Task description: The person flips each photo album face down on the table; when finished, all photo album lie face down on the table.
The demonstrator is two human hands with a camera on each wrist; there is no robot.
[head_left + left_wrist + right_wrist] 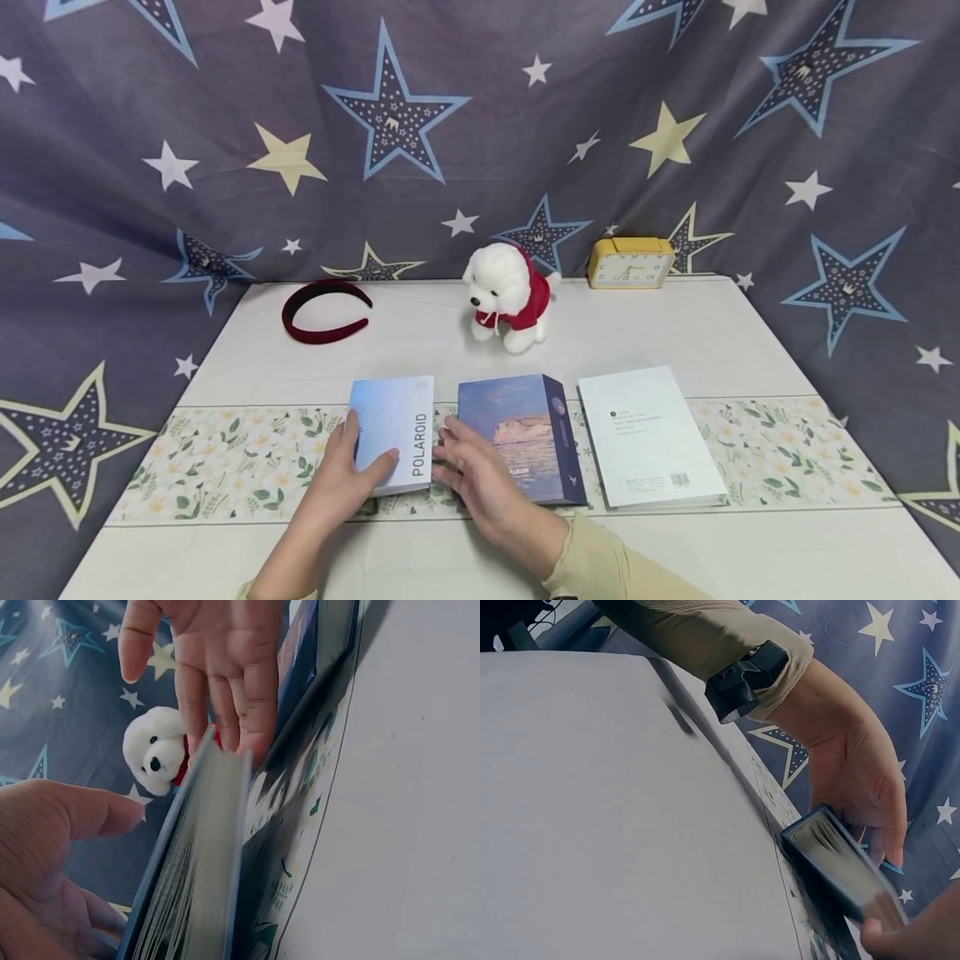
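A pale blue photo album point(401, 408) marked POLAROID lies cover up on the table. At its left side is my left hand point(341, 475), with the thumb stretched over the cover; the left wrist view shows a gap between thumb point(112, 814) and cover. My right hand point(483, 479) is at the album's right edge, palm turned inward and fingers extended, beside a painted-cover album point(502, 417) that it partly hides. The pale album's page edges point(199, 870) show in the left wrist view. Farther right lies a white book-like item point(648, 437), its barcode side up.
Behind the albums are a dark red headband point(326, 337), a white plush dog point(498, 275) in a red hooded top, and a yellow clock point(630, 265). A floral band point(225, 458) crosses the white tablecloth. A star-patterned curtain point(480, 175) hangs behind the table.
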